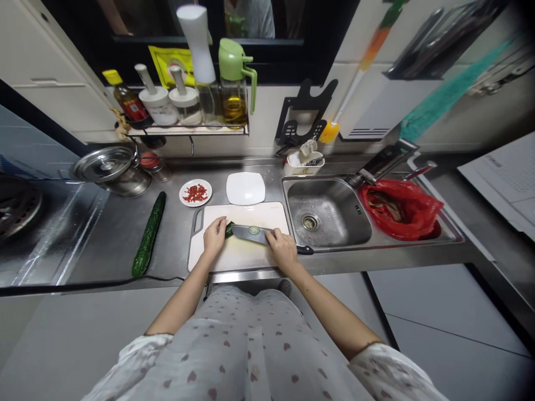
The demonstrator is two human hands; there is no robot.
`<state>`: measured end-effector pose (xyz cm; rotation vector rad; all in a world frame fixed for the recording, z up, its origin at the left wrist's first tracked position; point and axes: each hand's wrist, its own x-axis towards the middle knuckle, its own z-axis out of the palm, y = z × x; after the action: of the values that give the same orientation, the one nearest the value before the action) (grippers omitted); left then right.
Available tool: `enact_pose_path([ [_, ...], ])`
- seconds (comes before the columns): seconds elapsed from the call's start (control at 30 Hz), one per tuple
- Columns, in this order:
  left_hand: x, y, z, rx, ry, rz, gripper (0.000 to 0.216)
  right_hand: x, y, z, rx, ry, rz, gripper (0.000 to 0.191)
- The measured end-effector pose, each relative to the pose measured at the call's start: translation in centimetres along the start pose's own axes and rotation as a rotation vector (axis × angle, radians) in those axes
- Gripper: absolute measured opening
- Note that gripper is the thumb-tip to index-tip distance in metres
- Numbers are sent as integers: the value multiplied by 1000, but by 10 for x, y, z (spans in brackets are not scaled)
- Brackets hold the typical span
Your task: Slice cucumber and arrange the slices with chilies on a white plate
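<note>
My left hand (214, 238) is closed around a short dark-green piece of cucumber (229, 229) on the white cutting board (244, 262). The wide blade of a kitchen knife (242, 232) lies flat beside that piece, its tip close to my left fingers. A pale round cucumber slice (253, 229) rests on the blade. My right hand (285, 250) grips the knife near the base of the blade, and its black handle sticks out to the right past the hand. A whole cucumber (149, 234) lies on the counter to the left.
Behind the board stand a small plate of chopped red pieces (195, 193) and a white square plate (246, 188). To the right is a sink (330, 214) with a red plastic bag (401, 209) beside it. A lidded pot (111, 167) and a bottle rack (188, 131) are at the back left.
</note>
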<state>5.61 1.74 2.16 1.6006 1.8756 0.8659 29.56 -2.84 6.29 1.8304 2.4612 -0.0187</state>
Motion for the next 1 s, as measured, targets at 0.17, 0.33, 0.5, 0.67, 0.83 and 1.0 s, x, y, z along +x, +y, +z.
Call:
enact_pose_path([
  [0.17, 6, 33, -6, 33, -228, 228, 36, -2, -1, 3, 12, 66, -72, 32],
  [0.33, 4, 57, -4, 209, -432, 296, 31, -2, -2, 6, 15, 141, -114, 30],
  [0.5, 4, 55, 5, 79, -401, 280, 17, -5, 2, 10, 21, 159, -98, 27],
  [0.67, 8, 34, 17, -232, -133, -24, 15, -9, 10, 19, 28, 131, -53, 26],
  [0.83, 25, 4, 8, -239, 95, -295, 17, -12, 20, 26, 46, 109, 23, 26],
  [1.0, 47, -20, -10, -6, 186, -522, 15, -13, 25, 26, 59, 73, 52, 26],
])
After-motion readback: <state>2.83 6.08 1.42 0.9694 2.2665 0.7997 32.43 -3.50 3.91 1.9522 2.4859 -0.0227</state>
